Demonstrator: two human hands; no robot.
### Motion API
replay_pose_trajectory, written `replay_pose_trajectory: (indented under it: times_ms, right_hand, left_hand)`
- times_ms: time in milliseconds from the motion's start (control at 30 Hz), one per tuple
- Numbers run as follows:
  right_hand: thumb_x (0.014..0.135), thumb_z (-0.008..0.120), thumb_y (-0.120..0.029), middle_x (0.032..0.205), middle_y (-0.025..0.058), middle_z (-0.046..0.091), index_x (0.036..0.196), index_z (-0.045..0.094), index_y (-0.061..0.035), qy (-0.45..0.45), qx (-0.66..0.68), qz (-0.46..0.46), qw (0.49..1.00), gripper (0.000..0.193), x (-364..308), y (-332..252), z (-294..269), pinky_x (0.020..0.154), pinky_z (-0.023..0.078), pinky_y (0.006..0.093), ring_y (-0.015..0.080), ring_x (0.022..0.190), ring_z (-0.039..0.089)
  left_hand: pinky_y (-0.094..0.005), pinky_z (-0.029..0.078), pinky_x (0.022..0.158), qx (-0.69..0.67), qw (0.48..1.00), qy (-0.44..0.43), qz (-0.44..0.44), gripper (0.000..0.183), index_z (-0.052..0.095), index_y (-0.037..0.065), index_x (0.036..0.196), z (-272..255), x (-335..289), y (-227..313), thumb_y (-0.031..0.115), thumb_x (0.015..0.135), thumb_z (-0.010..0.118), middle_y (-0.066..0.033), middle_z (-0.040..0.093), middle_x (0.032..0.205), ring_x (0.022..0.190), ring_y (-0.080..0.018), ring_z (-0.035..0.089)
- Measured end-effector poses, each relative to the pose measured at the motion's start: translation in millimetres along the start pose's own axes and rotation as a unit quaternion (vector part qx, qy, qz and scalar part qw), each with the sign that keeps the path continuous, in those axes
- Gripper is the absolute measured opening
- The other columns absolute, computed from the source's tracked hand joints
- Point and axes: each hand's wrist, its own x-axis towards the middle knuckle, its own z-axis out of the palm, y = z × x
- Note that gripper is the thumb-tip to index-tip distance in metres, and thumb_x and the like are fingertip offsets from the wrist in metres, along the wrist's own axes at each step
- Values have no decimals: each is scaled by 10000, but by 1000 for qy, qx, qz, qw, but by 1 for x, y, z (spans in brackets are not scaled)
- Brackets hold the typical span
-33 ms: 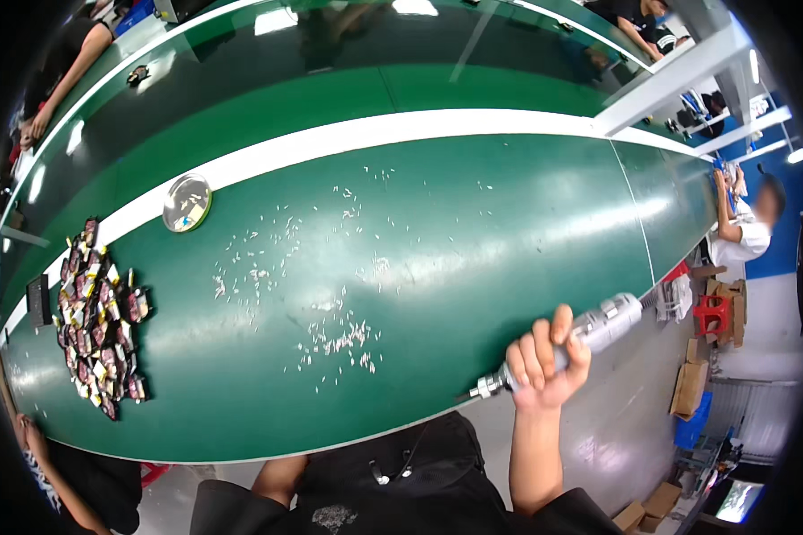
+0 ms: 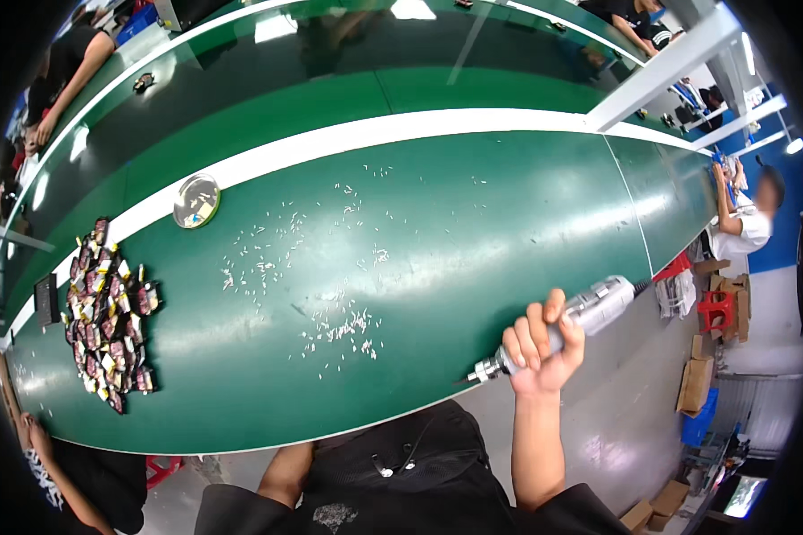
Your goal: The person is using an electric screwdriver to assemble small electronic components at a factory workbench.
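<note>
My right hand (image 2: 542, 348) is wrapped round the grey body of an electric screwdriver (image 2: 602, 305), held over the near edge of the green table (image 2: 473, 276). The driver's metal tip points left, and its cable end points to the upper right. My left forearm (image 2: 285, 474) reaches toward the table's near edge, but the hand itself is hidden. Many small white slivers (image 2: 352, 328) lie scattered across the middle of the table. At the left is a heap of small dark packets or parts (image 2: 107, 325) with yellow and white bits; their kind is unclear.
A round clear dish (image 2: 185, 224) with small pieces in it stands by the white strip (image 2: 401, 127) at the far side. A dark flat box (image 2: 46, 300) lies left of the heap. Other people sit at lower left, far left and far right. Cardboard boxes (image 2: 696, 383) and a red stool (image 2: 716, 310) stand on the floor at right.
The whole view has shifted slightly, so the heap and dish appear a little further right. My right hand keeps its grip on the electric screwdriver, which appears slightly higher.
</note>
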Motion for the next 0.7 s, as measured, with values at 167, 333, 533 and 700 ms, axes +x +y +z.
replay_pose_trajectory:
  times_ms: [167,333,533,700]
  right_hand:
    - [908,487,-184,563,2,374,895,486,-62,-6,27,11,1000,122,4,-7,3,497,359,273,108,448,360]
    - [905,505,-179,558,-9,347,902,501,-58,7,70,-19,997,121,-5,-16,3,499,331,260,93,459,335]
    - [901,509,-182,561,-6,355,895,503,-67,8,116,-17,993,115,-5,-13,-9,505,337,264,99,460,343]
    - [891,511,-179,568,7,381,874,505,-80,-8,151,20,988,101,-2,-7,0,522,354,281,119,459,380]
  left_hand:
    - [-407,479,835,95,993,-22,68,281,650,-1,1057,-94,-9,27,183,881,530,-185,672,985,910,-359,633]
    - [-400,482,840,276,949,-149,36,255,673,13,1017,-179,-71,142,192,882,553,-212,661,968,922,-366,631]
    - [-327,489,588,112,914,24,390,80,661,25,866,-210,-42,367,-4,793,645,-109,648,742,642,-249,632]
    - [-386,492,730,189,827,174,501,154,642,-3,959,-177,152,434,26,808,625,-154,619,901,831,-328,605]
